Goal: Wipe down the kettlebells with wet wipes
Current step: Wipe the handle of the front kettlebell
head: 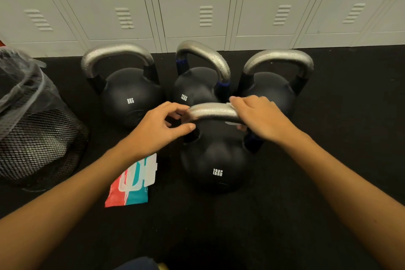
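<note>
You are wiping the handle [213, 112] of the near 12KG kettlebell [215, 160], which stands on the floor mat [306, 204] in front of three others. Your right hand [260, 116] is clamped over the wet wipe [233, 123] on the handle's right end; your left hand [157, 129] steadies the left end, fingers loosely apart. Next, judge: draw the wipe leftward, then down over the ball
</note>
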{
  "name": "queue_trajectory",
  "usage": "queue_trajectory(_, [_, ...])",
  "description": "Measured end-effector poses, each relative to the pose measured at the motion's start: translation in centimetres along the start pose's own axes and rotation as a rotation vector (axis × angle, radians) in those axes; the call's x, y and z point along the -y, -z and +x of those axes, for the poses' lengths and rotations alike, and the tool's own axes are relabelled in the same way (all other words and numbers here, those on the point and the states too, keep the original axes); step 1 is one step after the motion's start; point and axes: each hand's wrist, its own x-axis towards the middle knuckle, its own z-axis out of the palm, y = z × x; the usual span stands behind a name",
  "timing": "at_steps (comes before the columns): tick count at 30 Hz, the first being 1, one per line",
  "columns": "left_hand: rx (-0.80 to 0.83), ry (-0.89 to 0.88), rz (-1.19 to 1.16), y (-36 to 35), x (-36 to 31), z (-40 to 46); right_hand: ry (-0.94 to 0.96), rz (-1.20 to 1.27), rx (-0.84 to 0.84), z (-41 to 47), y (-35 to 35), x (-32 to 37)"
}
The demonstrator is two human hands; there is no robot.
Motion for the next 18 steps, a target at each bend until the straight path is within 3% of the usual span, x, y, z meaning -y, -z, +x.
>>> queue_trajectory(1, [-0.004,0.03,-0.08,0.2,-0.3,0.4,0.05,-0.123,-0.037,0.0,0.0,1.1])
queue_trajectory(4, [-0.182,0.111,-0.235,0.6,-1.5,2.0,0.065,-0.106,-0.116,0.2,-0.1,3.6])
queue_trajectory(7, [-0.336,0.106,-0.19,0.6,-3.3,3.4,0.08,0.128,-0.102,0.4,-0.5,3.9])
queue_trajectory(9, [-0.378,0.013,-0.112,-0.3,-4.8,3.6,0.084,0.46,-0.189,0.2,-0.1,3.2])
queue_trajectory(11, [-0.34,-0.113,-0.023,-1.6,-6.0,3.7,0.043,0.698,-0.366,0.1,0.3,1.8])
queue_trajectory(13, [-0.255,-0.229,0.085,-2.7,-7.0,4.0,-0.022,0.782,-0.45,-0.1,0.0,0.5])
queue_trajectory(18, [-0.024,-0.406,0.563,-4.9,-7.7,5.1,-0.193,0.92,-0.442,-0.6,-1.9,-1.3])
